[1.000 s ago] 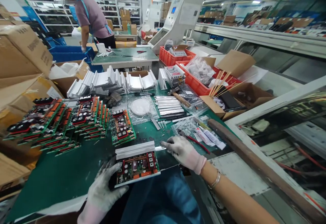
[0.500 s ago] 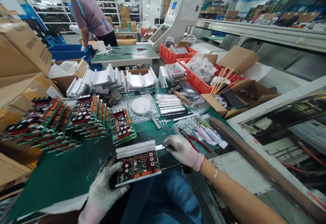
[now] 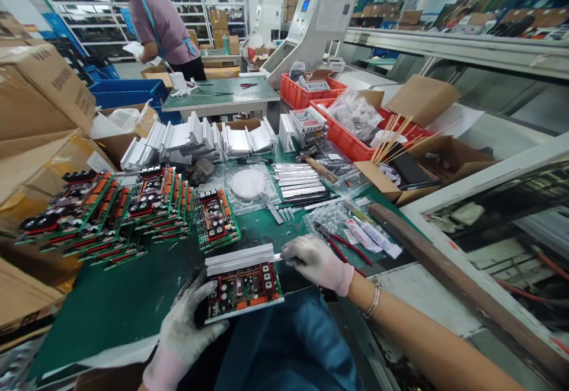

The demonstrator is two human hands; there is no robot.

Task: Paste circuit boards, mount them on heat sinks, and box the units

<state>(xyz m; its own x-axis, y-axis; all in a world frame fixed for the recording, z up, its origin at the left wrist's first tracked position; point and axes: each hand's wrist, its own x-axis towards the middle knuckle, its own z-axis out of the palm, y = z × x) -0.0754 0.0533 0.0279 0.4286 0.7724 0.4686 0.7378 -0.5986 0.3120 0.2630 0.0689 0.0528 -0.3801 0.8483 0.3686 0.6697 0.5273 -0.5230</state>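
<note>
My gloved left hand (image 3: pixel 189 323) grips the left end of an aluminium housing (image 3: pixel 240 257), thumb below and fingers over the top. Inside the housing lies a circuit board (image 3: pixel 243 289) with red, orange and black parts. At the housing's upper right corner, my gloved right hand (image 3: pixel 313 260) pinches a thin metal strip (image 3: pixel 278 256); only a short piece of it shows between fingertips and housing. Another circuit board (image 3: pixel 217 219) lies flat just beyond the housing. To the right of it is a pile of similar metal strips (image 3: pixel 297 180).
Stacked circuit boards (image 3: pixel 155 204) stand at left, with aluminium profiles (image 3: pixel 195 136) behind. Red-handled pliers (image 3: pixel 347 246), a hammer (image 3: pixel 320 167) and a brown bar (image 3: pixel 427 260) lie at right. Red crates (image 3: pixel 347 133) stand beyond. A co-worker (image 3: pixel 166 21) stands across the room.
Less of the strip shows between my right hand and the housing; that hand has moved slightly left. My left hand keeps its hold. The co-worker has lifted a white item from the blue bin.
</note>
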